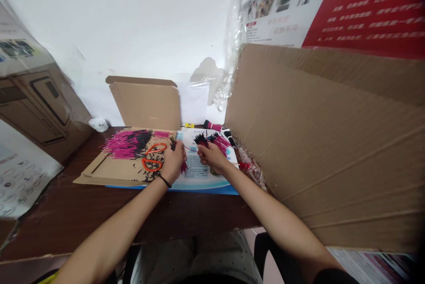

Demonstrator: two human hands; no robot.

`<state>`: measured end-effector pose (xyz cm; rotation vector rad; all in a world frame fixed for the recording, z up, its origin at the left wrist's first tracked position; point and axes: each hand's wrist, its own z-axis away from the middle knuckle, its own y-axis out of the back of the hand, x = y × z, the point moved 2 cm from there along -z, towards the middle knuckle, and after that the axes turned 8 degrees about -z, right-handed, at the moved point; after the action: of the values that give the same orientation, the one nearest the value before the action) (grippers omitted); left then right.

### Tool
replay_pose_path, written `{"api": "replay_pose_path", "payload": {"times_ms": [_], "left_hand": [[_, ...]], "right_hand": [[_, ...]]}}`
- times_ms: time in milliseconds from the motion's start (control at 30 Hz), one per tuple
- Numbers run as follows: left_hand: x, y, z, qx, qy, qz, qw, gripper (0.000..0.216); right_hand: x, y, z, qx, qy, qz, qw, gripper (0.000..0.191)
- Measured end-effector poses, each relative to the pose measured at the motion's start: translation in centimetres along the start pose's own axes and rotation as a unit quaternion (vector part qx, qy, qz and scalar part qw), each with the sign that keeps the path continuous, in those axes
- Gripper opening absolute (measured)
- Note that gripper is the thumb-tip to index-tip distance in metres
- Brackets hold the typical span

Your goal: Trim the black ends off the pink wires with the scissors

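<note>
A thin red wire point(190, 148) runs between two bare hands over a brown surface point(199, 217). The left hand point(174, 160) and right hand point(212, 157) both have fingers pinched closed on it. Orange-handled scissors point(152, 169) lie at nine o'clock from the hands; pink wires point(122, 144) pile up beyond.

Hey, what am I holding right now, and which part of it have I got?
A thin pink wire runs between your left hand and right hand, seemingly pinched near both ends; the exact grip is hidden, and anything else held is unclear.
</note>
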<state>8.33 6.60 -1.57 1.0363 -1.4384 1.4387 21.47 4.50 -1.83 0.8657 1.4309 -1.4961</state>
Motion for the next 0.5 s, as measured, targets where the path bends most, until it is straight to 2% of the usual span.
{"api": "replay_pose_path", "payload": {"times_ms": [133, 300, 500], "left_hand": [[0.3, 0.8, -0.9, 0.067, -0.019, 0.013, 0.997, 0.028], [0.1, 1.1, -1.3, 0.04, -0.03, -0.01, 0.999, 0.019], [0.0, 1.3, 0.3, 0.071, -0.085, -0.043, 0.993, 0.02]], "right_hand": [[0.0, 0.4, -0.2, 0.025, 0.006, 0.0, 1.0, 0.021], [0.2, 0.1, -0.1, 0.017, 0.004, 0.002, 1.0, 0.023], [0.0, 0.1, 0.0, 0.023, 0.015, -0.004, 1.0, 0.023]]}}
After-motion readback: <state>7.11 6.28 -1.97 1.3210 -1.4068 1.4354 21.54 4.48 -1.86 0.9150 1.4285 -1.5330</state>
